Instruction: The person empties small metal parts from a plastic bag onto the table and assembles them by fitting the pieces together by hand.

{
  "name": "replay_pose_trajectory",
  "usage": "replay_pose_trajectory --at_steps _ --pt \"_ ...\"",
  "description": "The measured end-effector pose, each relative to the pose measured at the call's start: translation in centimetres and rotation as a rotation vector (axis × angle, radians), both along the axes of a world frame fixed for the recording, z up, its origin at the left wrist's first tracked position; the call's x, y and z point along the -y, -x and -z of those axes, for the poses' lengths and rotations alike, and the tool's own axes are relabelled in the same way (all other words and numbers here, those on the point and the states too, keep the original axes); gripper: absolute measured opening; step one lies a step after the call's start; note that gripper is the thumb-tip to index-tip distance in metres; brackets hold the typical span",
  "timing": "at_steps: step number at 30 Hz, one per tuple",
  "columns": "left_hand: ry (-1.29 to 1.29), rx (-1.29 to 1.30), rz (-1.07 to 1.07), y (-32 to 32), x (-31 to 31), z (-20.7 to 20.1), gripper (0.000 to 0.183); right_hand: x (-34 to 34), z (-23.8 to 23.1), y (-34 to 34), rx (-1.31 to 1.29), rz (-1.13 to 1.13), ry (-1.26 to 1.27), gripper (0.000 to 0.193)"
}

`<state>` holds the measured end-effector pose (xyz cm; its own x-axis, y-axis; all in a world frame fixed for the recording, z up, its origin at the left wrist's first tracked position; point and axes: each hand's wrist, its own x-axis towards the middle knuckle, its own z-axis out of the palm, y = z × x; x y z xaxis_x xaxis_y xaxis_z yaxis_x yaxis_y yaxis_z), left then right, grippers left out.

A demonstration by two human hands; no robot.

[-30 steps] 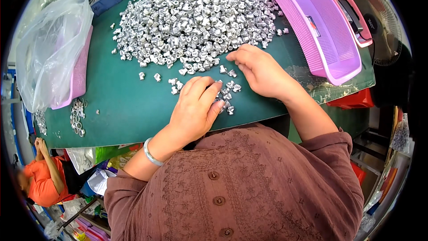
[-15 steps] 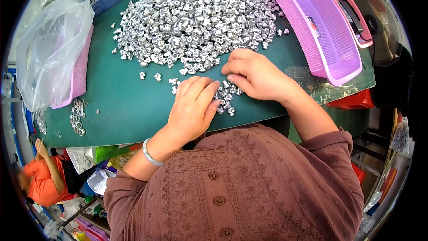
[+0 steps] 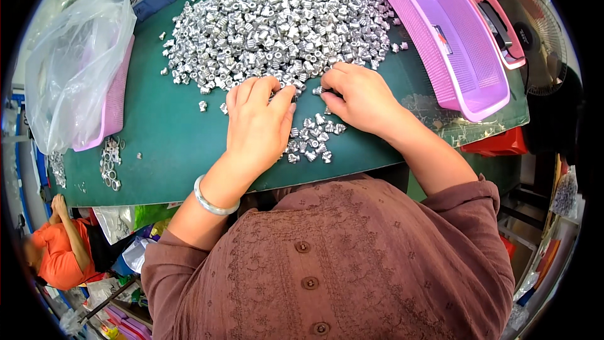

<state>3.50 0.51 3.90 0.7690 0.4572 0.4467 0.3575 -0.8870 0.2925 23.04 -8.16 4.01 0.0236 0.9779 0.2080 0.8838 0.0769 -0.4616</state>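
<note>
A big heap of small silver metal fittings (image 3: 277, 25), ribbed and hollow, covers the far middle of the green table. My left hand (image 3: 258, 119), with a pale bangle (image 3: 214, 198) on its wrist, curls its fingers down at the heap's near edge; what lies under them is hidden. Across from it, my right hand (image 3: 362, 97) has bent fingers and its thumb drawn in, with a single fitting (image 3: 318, 90) touching its fingertips. Whether that piece is gripped is unclear. Between my hands and the table's near edge lies a small loose group of fittings (image 3: 311, 138).
A purple mesh basket (image 3: 469, 82) stands at the right, a pink basket (image 3: 513, 50) and a fan (image 3: 535, 38) beyond it. At left are a plastic-bag-covered pink basket (image 3: 116, 107), metal rings (image 3: 110, 167) and a blue bin (image 3: 154, 0). Another person (image 3: 63, 252) sits lower left.
Both hands have moved away from me toward the heap's near edge, my left hand most. The small group of fittings between them is now uncovered.
</note>
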Motion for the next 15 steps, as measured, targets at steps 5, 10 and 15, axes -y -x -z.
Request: replay_pose_trajectory --at_steps 5,10,15 --pt "-0.003 0.026 0.041 0.0 -0.2 0.3 0.016 0.9 -0.5 -1.2 0.049 -0.019 0.057 0.008" --pt "0.007 0.052 0.031 -0.9 -0.1 -0.3 0.017 0.8 -0.8 -0.7 -0.008 0.004 0.065 0.009" --pt "0.002 -0.017 0.032 -1.1 0.1 -0.2 0.017 0.7 -0.1 0.2 -0.064 -0.026 -0.014 0.011"
